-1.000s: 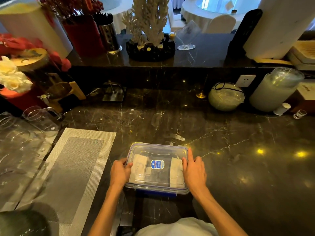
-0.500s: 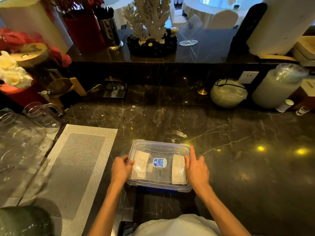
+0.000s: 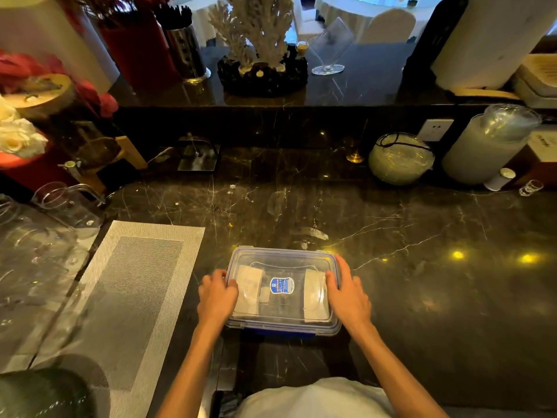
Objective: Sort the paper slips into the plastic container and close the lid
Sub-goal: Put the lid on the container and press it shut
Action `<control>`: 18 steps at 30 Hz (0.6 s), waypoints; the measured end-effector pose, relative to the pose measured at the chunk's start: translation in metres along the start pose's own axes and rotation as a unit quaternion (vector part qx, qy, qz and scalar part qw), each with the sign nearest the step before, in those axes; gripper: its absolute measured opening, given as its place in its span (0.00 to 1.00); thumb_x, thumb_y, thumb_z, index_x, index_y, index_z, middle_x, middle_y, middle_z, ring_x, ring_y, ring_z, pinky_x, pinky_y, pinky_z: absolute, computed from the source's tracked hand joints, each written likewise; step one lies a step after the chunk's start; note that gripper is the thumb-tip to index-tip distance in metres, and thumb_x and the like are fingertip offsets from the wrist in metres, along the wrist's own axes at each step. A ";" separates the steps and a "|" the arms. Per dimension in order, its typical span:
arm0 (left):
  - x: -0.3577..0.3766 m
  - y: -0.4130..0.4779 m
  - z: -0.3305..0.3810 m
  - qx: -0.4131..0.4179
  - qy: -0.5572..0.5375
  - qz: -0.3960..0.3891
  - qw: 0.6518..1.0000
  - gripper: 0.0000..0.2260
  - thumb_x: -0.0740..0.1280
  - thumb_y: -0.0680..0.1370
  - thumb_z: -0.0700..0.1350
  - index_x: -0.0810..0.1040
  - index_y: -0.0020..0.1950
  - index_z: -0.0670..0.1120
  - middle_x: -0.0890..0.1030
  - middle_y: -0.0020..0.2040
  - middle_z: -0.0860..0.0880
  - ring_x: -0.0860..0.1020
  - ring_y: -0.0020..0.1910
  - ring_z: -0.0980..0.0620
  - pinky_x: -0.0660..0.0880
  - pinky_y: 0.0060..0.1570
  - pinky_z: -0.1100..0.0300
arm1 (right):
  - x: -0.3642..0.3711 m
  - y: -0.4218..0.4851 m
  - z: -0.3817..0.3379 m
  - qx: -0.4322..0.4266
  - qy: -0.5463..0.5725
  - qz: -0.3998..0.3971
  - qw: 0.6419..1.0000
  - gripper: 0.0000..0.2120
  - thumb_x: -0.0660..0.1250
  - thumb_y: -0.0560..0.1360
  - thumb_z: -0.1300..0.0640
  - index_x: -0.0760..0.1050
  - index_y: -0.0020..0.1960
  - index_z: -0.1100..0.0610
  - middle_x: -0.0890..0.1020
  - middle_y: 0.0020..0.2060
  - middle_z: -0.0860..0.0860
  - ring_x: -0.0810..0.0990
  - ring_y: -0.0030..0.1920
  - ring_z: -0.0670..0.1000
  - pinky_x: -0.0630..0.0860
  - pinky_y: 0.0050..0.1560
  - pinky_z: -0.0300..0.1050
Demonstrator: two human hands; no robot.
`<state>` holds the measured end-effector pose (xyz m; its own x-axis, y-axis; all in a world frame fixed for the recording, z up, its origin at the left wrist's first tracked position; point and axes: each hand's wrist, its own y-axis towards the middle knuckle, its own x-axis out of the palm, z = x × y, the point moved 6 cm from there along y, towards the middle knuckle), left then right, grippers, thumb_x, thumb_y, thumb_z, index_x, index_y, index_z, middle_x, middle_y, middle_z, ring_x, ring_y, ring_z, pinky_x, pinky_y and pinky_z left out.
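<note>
A clear plastic container point(image 3: 283, 260) with blue trim sits on the dark marble counter, its transparent lid on top with a blue label in the middle. Through the lid I see white paper slips point(image 3: 249, 292) stacked at the left end and more at the right end point(image 3: 314, 300). My left hand point(image 3: 217, 297) grips the container's left edge, fingers curled over the lid rim. My right hand point(image 3: 348, 292) lies flat against the right edge, fingers stretched forward along the side latch.
A grey woven placemat point(image 3: 132, 285) lies left of the container, with clear glass jugs point(image 3: 66, 203) beyond it. At the back right stand a round glass bowl point(image 3: 401, 159), a tall frosted jar point(image 3: 488, 146) and a small shot glass point(image 3: 530, 187). A raised ledge point(image 3: 271, 98) runs behind.
Both hands stay on the container's two ends; the right hand's fingers have flattened a little along the right side. The container has not moved on the counter; the view shifted slightly.
</note>
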<state>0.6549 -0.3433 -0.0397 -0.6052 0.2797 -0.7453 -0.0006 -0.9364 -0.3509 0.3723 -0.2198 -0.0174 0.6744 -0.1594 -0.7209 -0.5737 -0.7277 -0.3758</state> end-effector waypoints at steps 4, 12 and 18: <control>0.008 0.015 0.016 -0.006 0.066 -0.067 0.996 0.31 0.49 0.78 0.68 0.52 0.77 0.56 0.61 0.74 0.41 0.66 0.71 0.38 0.63 0.67 0.37 | 0.003 0.007 -0.005 0.008 0.070 0.011 0.997 0.21 0.51 0.80 0.40 0.57 0.72 0.41 0.68 0.65 0.55 0.76 0.59 0.56 0.75 0.60 0.57; 0.018 0.015 0.040 0.058 0.051 -0.012 0.997 0.24 0.48 0.82 0.59 0.50 0.77 0.57 0.64 0.72 0.42 0.72 0.66 0.39 0.71 0.61 0.40 | 0.015 0.016 -0.006 0.016 0.104 0.010 0.994 0.19 0.46 0.80 0.37 0.55 0.70 0.36 0.69 0.67 0.54 0.76 0.62 0.59 0.73 0.61 0.62; 0.014 0.040 0.050 0.049 0.189 -0.092 0.977 0.29 0.53 0.82 0.57 0.46 0.79 0.52 0.54 0.79 0.41 0.56 0.76 0.37 0.58 0.71 0.37 | 0.017 0.020 0.001 0.026 0.107 -0.007 0.994 0.22 0.46 0.79 0.36 0.52 0.72 0.35 0.67 0.70 0.54 0.74 0.65 0.60 0.71 0.63 0.61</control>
<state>0.6069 -0.3872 -0.0355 -0.2515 0.4853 -0.8374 -0.1681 -0.8739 -0.4560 0.3724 -0.2363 -0.0379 0.7626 -0.2917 -0.5773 -0.5832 -0.6960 -0.4188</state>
